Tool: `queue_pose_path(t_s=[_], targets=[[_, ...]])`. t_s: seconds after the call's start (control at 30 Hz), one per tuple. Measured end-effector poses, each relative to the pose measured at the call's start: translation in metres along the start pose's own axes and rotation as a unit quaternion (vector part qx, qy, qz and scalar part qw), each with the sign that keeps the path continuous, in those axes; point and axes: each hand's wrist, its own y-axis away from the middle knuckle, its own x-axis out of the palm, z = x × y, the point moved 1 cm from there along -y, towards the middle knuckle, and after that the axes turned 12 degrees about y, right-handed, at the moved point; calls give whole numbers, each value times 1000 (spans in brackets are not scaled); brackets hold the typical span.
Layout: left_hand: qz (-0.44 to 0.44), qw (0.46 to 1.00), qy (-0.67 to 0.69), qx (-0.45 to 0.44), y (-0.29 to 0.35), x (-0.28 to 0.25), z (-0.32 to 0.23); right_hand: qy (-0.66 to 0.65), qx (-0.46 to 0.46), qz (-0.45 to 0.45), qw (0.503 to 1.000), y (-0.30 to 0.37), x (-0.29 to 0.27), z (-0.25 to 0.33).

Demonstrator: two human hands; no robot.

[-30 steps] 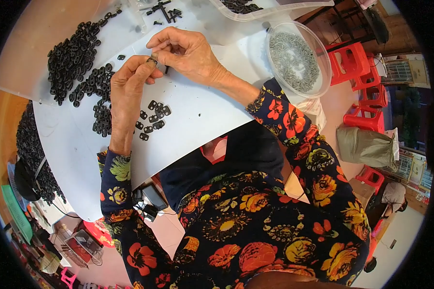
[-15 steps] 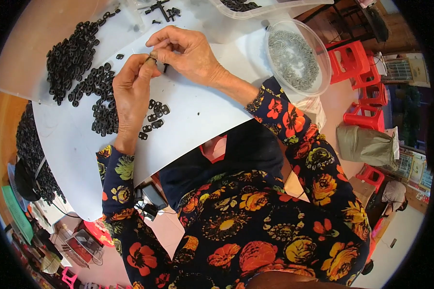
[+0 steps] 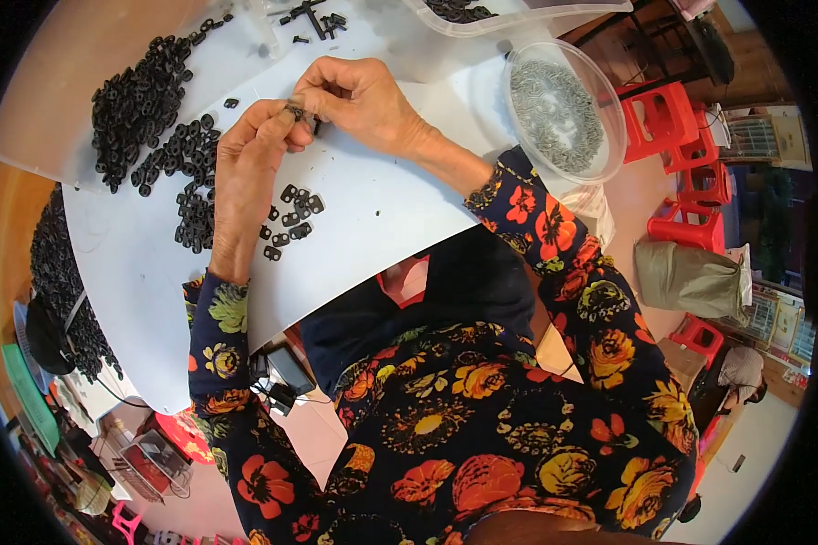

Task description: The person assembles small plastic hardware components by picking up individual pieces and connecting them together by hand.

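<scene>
From your bare right hand [image 3: 364, 102], you can pass toward six o'clock over flat white tabletop [image 3: 359, 182]; a round clear-plastic tub [image 3: 617, 136] blocks three.

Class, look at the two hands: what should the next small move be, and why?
Probably the right hand should gently adjust the small dark part while the left hand steadies it: the left pinches it, and the right is close against it. The hands hide most of it, so its fit cannot be told.

Along the right edge of the floor [image 3: 625, 213] we see red stools [image 3: 654, 118] and a sack [image 3: 688, 275]; toward its lower left, a pink stool [image 3: 127, 514].
</scene>
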Motion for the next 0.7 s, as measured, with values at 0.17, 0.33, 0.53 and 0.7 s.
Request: queue_pose_path(t_s=[0.17, 0.33, 0.53, 0.7], targets=[[-49, 995, -69, 60, 4, 9, -1, 70, -33, -16, 997, 2, 1, 6], [-43, 995, -75, 58, 2, 8, 0, 30, -3, -10, 999, 1, -2, 4], [-42, 997, -50, 46, 4, 7, -2, 61, -38, -9, 997, -1, -4, 3], [-37, 995, -60, 69, 4, 11, -2, 29, -28, -21, 999, 0, 1, 0]])
